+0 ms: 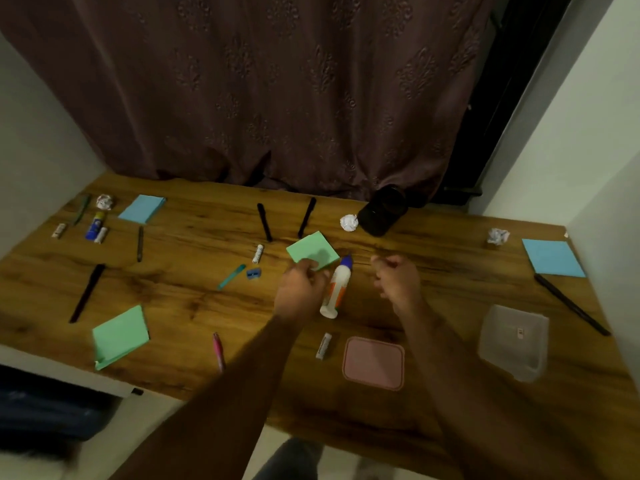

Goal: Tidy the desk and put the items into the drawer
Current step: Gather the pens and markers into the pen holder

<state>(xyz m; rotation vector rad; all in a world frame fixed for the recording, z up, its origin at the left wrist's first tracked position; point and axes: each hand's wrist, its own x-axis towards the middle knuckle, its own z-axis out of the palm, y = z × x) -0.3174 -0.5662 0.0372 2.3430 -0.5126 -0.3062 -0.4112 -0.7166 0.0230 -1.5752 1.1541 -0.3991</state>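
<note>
left hand [302, 289]: grasps the near corner of a green sticky note pad [313, 251], thumb on top
right hand [398, 277]: clenched, it holds nothing, above the wooden desk [194, 299]
green sticky note pad: at the middle of the desk
glue bottle [336, 287]: lies between both hands, blue cap points away
pink lid [374, 362]: flat near the front edge

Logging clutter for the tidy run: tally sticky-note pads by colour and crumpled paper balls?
Green pads: 2, one held by the left hand at, one at
Blue pads: 2
Paper balls: 3
Total: 7
</note>
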